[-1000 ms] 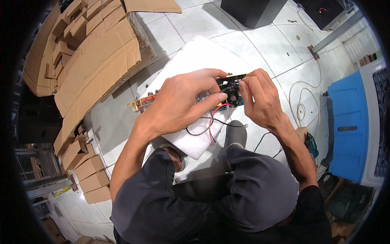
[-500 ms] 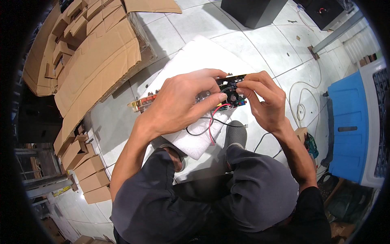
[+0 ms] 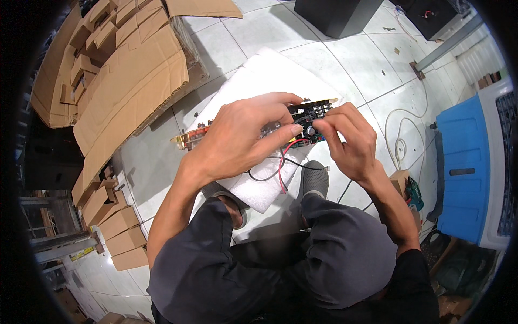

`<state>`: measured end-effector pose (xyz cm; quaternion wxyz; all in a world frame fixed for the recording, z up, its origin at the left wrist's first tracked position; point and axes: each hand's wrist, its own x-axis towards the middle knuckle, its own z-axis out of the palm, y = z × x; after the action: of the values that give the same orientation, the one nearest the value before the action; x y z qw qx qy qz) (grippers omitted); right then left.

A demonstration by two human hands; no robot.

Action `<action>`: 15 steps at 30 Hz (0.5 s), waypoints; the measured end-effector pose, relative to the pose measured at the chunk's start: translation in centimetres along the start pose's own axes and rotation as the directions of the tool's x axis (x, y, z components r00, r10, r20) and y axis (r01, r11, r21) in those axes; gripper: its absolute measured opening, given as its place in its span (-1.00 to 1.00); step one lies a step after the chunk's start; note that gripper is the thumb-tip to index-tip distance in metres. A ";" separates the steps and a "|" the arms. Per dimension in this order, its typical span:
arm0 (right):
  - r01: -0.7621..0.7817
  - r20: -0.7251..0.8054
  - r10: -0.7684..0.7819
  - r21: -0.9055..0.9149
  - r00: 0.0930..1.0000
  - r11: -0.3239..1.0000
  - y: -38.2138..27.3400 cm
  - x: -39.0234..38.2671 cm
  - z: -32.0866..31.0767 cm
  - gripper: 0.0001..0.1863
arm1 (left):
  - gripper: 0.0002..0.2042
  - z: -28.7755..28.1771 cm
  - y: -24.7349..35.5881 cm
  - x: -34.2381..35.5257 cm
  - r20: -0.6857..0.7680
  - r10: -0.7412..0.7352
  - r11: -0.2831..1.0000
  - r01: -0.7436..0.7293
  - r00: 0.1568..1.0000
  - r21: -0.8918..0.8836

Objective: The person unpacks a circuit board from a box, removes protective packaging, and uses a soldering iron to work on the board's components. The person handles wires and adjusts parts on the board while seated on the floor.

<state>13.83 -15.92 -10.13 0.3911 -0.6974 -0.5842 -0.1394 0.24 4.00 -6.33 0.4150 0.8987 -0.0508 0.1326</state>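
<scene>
Little has shifted since a second ago: both hands stay on the circuit board [image 3: 310, 120], the right fingers now pinching nearer its middle. Left hand [image 3: 245, 137] grips the board from above, fingers curled over its near edge; right hand [image 3: 348, 143] pinches a small part on it. Held above a white foam sheet [image 3: 259, 81] on the tiled floor, the board trails red and black wires [image 3: 280, 164]. Flattened cardboard [image 3: 124, 86] lies to the left, a blue bin [image 3: 458, 162] to the right.
</scene>
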 end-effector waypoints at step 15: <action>0.121 -0.048 -0.125 -0.078 0.991 0.990 -0.5 -0.8 1.0 -0.81 | -0.75 0.3 -0.2 0.0 -0.030 -0.015 1.000 0.015 0.999 -0.009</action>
<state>12.87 -15.73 -11.08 0.3706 -0.6702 -0.6100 -0.2033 0.31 3.91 -6.62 0.4205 0.8951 -0.0383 0.1429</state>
